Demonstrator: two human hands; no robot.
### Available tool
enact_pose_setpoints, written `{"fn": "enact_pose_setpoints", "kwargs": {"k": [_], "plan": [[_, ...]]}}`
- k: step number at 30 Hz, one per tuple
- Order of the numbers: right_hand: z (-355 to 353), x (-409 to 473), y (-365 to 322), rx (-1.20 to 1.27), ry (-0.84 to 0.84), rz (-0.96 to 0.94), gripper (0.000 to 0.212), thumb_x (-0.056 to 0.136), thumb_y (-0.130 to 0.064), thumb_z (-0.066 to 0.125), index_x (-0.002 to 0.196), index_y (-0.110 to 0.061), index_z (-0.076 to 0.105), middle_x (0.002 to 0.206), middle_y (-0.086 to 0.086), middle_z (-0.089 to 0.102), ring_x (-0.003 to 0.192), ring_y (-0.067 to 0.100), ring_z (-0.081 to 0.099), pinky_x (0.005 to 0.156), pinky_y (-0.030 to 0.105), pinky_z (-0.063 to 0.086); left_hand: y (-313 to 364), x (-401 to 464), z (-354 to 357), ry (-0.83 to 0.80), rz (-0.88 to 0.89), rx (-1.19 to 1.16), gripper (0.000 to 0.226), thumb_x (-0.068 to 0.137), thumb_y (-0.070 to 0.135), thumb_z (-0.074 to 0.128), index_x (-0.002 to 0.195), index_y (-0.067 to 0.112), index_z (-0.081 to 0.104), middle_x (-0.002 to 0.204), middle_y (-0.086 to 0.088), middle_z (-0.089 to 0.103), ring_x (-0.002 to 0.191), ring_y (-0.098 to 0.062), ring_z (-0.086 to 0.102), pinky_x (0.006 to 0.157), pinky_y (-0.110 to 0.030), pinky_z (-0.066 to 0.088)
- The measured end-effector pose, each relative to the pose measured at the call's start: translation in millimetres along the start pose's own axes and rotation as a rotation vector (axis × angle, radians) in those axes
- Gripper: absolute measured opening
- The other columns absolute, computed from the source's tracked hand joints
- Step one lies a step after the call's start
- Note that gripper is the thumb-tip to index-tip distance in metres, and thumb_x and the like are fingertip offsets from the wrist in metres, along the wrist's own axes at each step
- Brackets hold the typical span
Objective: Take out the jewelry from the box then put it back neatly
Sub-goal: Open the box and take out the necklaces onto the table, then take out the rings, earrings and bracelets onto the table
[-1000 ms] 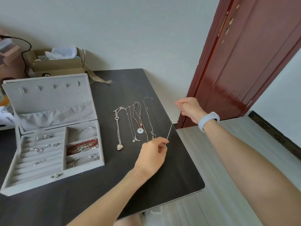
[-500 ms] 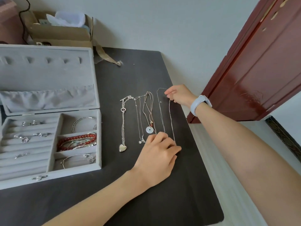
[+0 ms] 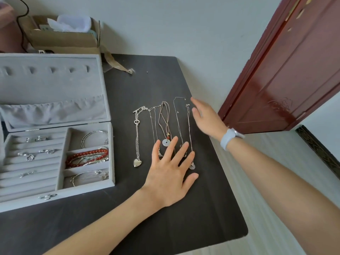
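Head view: left hand [image 3: 170, 178] over necklace pendants [image 3: 166, 142]

A dark table [image 3: 193, 218] carries everything. Left of the left hand [image 3: 170, 179] sits an open grey jewelry box [image 3: 55, 197], lid up. Beyond that hand's fingertips, five necklaces lie side by side in straight lines: the heart-pendant chain [image 3: 137, 140] farthest left, a thin chain [image 3: 153, 124], a cord with a pale ring pendant [image 3: 164, 122], another thin chain [image 3: 177, 118], and, just left of the right hand [image 3: 207, 120], a fine chain [image 3: 189, 129]. A cardboard box [image 3: 62, 40] stands at the far edge, well beyond both hands.
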State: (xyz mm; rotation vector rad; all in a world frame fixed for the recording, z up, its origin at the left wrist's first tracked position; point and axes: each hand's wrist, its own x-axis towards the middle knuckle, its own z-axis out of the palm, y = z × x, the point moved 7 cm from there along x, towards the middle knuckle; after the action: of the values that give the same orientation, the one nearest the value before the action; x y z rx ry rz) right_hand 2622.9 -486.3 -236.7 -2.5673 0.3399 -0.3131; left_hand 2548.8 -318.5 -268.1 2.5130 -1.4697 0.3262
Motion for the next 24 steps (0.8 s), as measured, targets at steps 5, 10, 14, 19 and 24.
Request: {"fn": "enact_pose_setpoints", "kwargs": {"k": [5, 10, 14, 19, 24], "plan": [[24.9, -57.8, 9.4, -0.097, -0.079, 0.114, 0.049, 0.099, -0.023, 0.028, 0.145, -0.011, 0.015, 0.155, 0.008, 0.013, 0.143, 0.019, 0.008, 0.117, 0.032, 0.008, -0.9, -1.0, -2.3, -0.057, -0.048, 0.058, 0.053, 0.089, 0.050, 0.028, 0.123, 0.022, 0.058, 0.133, -0.008, 0.054, 0.131, -0.033, 0.039, 0.102, -0.061, 0.013], [10.4, -86.4, -2.9, -0.224, -0.045, 0.183, 0.049, 0.099, -0.025, 0.026, 0.145, -0.011, 0.014, 0.155, 0.009, 0.013, 0.143, 0.023, 0.009, 0.115, 0.041, 0.014, -6.6, -20.9, -22.2, -0.047, -0.138, 0.101, 0.052, 0.087, 0.045, 0.028, 0.119, 0.019, 0.060, 0.131, -0.010, 0.055, 0.127, -0.032, 0.044, 0.103, -0.058, 0.014], [17.9, -109.8, -45.8, -0.234, 0.006, 0.115, 0.047, 0.098, -0.024, 0.030, 0.144, -0.014, 0.021, 0.154, 0.007, 0.018, 0.142, 0.022, 0.013, 0.115, 0.043, 0.014, -23.9, -55.9, -44.0, -0.005, -0.207, 0.125, 0.051, 0.086, 0.044, 0.030, 0.118, 0.019, 0.060, 0.130, -0.010, 0.056, 0.126, -0.032, 0.046, 0.102, -0.057, 0.017], [35.2, -128.3, -121.0, -0.124, 0.123, -0.084, 0.039, 0.095, -0.016, 0.037, 0.133, -0.011, 0.042, 0.143, 0.007, 0.040, 0.134, 0.021, 0.032, 0.111, 0.036, 0.022, -72.1, -100.5, -85.5, 0.138, -0.283, 0.146, 0.045, 0.086, 0.039, 0.034, 0.113, 0.016, 0.062, 0.123, -0.010, 0.059, 0.119, -0.031, 0.052, 0.100, -0.055, 0.034], [58.8, -135.0, -185.8, 0.037, 0.195, -0.176, 0.031, 0.092, -0.008, 0.043, 0.121, -0.008, 0.053, 0.122, 0.007, 0.055, 0.117, 0.024, 0.045, 0.099, 0.036, 0.036, -136.7, -152.7, -112.8, 0.207, -0.418, 0.052, 0.040, 0.086, 0.036, 0.037, 0.109, 0.016, 0.062, 0.116, -0.007, 0.062, 0.106, -0.030, 0.059, 0.087, -0.047, 0.045]]}}
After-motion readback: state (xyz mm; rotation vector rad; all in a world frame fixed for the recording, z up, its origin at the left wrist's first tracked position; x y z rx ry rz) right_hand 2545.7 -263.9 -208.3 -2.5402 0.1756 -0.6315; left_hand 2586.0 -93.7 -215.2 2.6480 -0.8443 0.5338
